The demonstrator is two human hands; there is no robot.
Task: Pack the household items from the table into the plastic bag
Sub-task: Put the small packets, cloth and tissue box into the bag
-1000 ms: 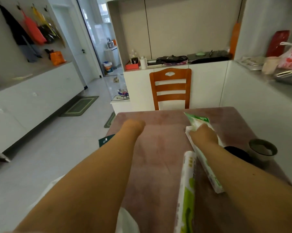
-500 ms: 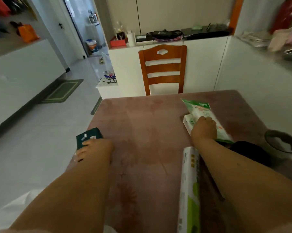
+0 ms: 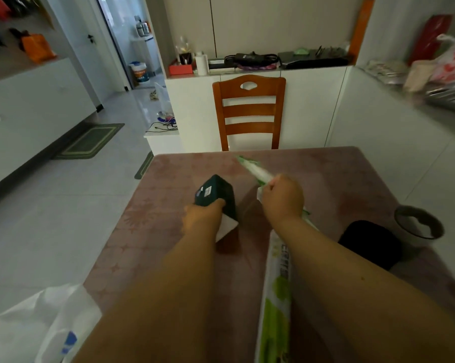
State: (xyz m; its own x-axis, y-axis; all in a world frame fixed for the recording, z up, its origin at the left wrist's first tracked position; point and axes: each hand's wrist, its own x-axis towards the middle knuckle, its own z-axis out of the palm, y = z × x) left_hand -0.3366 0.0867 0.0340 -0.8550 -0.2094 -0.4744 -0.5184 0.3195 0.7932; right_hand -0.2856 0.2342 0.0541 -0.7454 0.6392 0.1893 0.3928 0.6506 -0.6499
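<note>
Step in hand: both hands have picked an item off the table, so this looks like the carry stage, ahead of the drop into the bag.
Left hand (image 3: 204,218): fingers curled tight round the near end of a dark green rectangular box with a white underside (image 3: 217,199); the box is tilted and seems lifted off the table, at centre.
Right hand (image 3: 282,197): closed in a fist on a flat green-and-white soft packet (image 3: 255,172), which is blurred and sticks out to the far left of the knuckles, raised above the table.
Pinkish patterned tabletop (image 3: 325,174): a long green-and-white roll in plastic wrap (image 3: 277,297) lies near, under the right forearm; a black round object (image 3: 370,242) and a dark bowl with a pale inside (image 3: 417,225) sit to the right.
White plastic bag (image 3: 37,326): at the near left corner, beside the table edge; whether its mouth is open cannot be told.
Next move calls for: bringing both items near and left to the bag, finding its opening, and releasing one at a time, since neither hand is free to hold the mouth.
</note>
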